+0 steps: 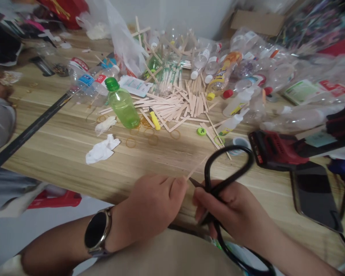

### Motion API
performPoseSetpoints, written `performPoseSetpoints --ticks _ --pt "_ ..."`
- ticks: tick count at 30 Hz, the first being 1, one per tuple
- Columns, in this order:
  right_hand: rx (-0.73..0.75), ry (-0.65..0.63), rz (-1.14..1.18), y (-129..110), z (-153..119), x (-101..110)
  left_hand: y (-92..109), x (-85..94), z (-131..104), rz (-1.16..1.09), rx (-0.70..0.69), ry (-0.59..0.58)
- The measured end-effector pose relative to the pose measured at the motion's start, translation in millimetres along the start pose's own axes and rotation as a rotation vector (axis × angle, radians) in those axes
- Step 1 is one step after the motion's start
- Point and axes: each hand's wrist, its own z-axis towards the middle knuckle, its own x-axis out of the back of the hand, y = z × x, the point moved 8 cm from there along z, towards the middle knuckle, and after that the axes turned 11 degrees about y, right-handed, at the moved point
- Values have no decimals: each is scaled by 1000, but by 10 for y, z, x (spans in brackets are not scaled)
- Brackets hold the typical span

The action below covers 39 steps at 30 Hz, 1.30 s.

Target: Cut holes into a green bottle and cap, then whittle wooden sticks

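My left hand, a watch on its wrist, is closed round a thin wooden stick that pokes out past the thumb. My right hand grips black-handled scissors near the pivot, with the handle loops spread apart. The dark blade tip reaches towards the left fingers, close to the stick; whether it touches is not clear. Both hands are at the front edge of the wooden table. Farther back lie many loose craft sticks beside a green bottle.
A yellow-handled tool, rubber bands and crumpled tissue lie mid-table. Plastic bottles crowd the back right. A red and black power tool and a phone lie at right. Another person's sleeve shows at left.
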Motion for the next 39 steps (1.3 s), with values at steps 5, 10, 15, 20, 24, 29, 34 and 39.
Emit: performPoseSetpoints --ticks 5,10,15,20,24,29,34,39 --pt "386 194 -385 -191 -10 148 -27 -40 -22 -89 53 -50" --pt "570 183 -598 -212 -37 141 1 -92 -18 -148 26 -106" --pt "-86 9 182 111 -17 -16 25 -6 31 20 -2 24" --pt "-223 -104 363 139 -62 -172 27 -26 22 37 -17 -4" --pt "267 141 -205 -45 19 143 12 -79 -16 -93 27 -85" --pt "278 180 -194 -57 47 156 21 -39 13 -9 21 -33" --pt "-652 -331 889 217 -167 -410 26 0 34 102 -41 25" --pt "-92 -49 174 140 36 -33 -22 -93 -9 -1 1 -98"
